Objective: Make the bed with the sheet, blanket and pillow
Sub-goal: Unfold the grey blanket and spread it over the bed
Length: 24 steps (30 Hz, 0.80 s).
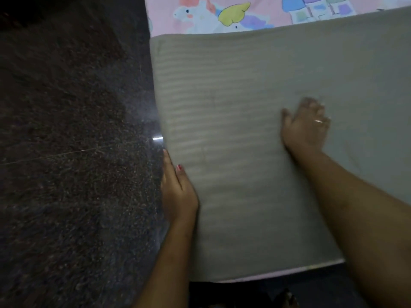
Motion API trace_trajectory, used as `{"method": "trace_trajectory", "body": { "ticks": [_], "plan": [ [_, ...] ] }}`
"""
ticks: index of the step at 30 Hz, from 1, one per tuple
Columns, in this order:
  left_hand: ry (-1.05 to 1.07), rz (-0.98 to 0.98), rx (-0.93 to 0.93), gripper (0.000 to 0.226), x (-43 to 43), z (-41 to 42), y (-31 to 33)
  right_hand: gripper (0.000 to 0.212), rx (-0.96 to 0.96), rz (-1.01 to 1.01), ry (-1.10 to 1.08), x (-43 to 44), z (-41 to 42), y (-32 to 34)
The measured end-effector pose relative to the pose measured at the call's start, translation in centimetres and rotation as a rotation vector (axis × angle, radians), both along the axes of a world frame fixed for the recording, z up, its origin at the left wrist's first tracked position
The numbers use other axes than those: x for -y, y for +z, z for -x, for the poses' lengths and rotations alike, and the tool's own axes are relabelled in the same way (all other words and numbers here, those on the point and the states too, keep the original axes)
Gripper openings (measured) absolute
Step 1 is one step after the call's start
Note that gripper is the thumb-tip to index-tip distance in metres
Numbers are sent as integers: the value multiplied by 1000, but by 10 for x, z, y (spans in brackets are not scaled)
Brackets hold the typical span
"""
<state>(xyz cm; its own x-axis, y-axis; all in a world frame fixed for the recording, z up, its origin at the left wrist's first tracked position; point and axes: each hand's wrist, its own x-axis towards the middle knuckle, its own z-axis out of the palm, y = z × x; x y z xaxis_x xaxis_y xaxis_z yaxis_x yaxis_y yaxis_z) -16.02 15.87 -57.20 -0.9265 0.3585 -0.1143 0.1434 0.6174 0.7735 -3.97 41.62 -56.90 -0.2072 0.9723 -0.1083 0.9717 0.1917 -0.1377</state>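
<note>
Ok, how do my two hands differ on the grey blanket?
The left hand lies along the left edge of the grey blanket; the right hand rests further in, on top. The right hand wears a ring; the left hand shows none, only a red thumbnail. Both touch the grey blanket.

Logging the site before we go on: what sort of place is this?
Probably a bedroom, perhaps a child's: a grey striped blanket lies spread over a pink unicorn-print sheet, with a dark speckled stone floor alongside.
</note>
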Motion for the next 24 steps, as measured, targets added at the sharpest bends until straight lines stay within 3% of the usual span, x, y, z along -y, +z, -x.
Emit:
{"method": "trace_trajectory", "body": {
  "ticks": [5,10,13,17,20,24],
  "plan": [
    [152,30,187,60,1,0,5,67,-135,-1,350,112,145,1],
    [151,51,174,53,0,-3,10,62,-163,129,765,105,154,22],
    [150,80,152,59,-1,-3,5,61,-187,53,467,41,119,17],
    [145,75,111,61,-2,-4,-3,64,-4,-14,105,-35,45,1],
    [141,72,81,60,-4,-3,-3,66,-32,-10,152,-17,77,-8],
    [131,126,54,59,-4,-6,0,66,-98,22,446,64,160,-1]
  ]
}}
